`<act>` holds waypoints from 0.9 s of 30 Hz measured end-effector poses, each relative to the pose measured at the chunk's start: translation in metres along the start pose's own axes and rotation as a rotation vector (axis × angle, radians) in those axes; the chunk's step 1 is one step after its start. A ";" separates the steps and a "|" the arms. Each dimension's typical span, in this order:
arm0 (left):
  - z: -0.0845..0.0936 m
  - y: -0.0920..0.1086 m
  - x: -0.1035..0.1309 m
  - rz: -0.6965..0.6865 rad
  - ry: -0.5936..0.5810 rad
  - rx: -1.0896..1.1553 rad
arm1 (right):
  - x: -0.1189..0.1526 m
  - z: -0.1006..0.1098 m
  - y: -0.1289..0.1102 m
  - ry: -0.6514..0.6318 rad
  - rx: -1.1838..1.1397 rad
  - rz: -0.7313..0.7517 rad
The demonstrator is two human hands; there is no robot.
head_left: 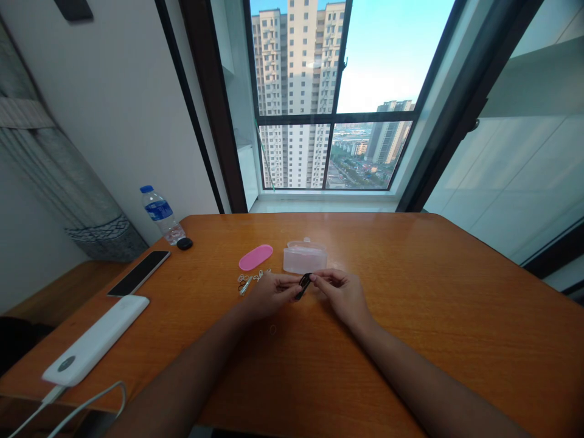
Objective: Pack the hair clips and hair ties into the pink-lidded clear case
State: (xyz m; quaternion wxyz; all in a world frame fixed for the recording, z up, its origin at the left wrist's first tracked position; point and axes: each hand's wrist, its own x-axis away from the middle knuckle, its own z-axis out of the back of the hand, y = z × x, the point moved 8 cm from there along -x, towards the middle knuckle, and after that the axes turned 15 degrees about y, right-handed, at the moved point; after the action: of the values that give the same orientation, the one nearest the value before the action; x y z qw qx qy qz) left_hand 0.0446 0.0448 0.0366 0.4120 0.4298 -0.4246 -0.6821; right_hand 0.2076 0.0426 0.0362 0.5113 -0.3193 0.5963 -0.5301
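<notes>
My left hand (268, 296) and my right hand (343, 298) meet above the middle of the table. Between them is a small black clip (303, 286), slim and partly hidden by the fingers. My left thumb and fingers pinch its lower side, and my right fingertips grip its upper end. Just behind it stands a clear plastic box (305, 260), its lid raised at the back. Left of the box lies a pink oval tray (255, 258). Small scissors (245, 286) rest beside my left hand, among several small pale bands, partly covered by that hand.
A thin ring-shaped band (272, 330) lies on the wooden table (410, 261) near my left forearm. On the left are a white power bank (98, 340) with a cable, a phone (139, 274), a water bottle (163, 214) and a round black object (185, 244).
</notes>
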 end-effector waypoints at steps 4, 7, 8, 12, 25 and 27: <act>0.002 -0.004 -0.002 -0.027 0.052 -0.064 | 0.001 -0.001 0.000 -0.023 0.087 0.070; 0.008 -0.005 -0.005 -0.051 0.129 -0.039 | 0.000 0.001 -0.018 -0.001 0.230 0.332; 0.011 -0.005 -0.007 -0.058 0.166 -0.026 | 0.000 0.003 -0.024 0.028 0.268 0.424; 0.029 -0.004 -0.011 -0.084 0.346 0.000 | -0.010 0.012 -0.027 0.179 0.396 0.541; 0.063 0.017 -0.009 -0.305 0.617 -0.209 | 0.001 -0.007 -0.019 -0.118 0.341 0.466; 0.060 0.012 -0.011 -0.285 0.585 -0.261 | 0.006 -0.012 -0.024 -0.158 0.341 0.496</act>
State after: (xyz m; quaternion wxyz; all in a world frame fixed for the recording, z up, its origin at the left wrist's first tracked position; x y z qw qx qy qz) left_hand -0.0060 0.0648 0.0669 0.4683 0.6056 -0.1337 -0.6293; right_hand 0.1910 0.0348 0.0567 0.7159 -0.1140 0.5170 -0.4552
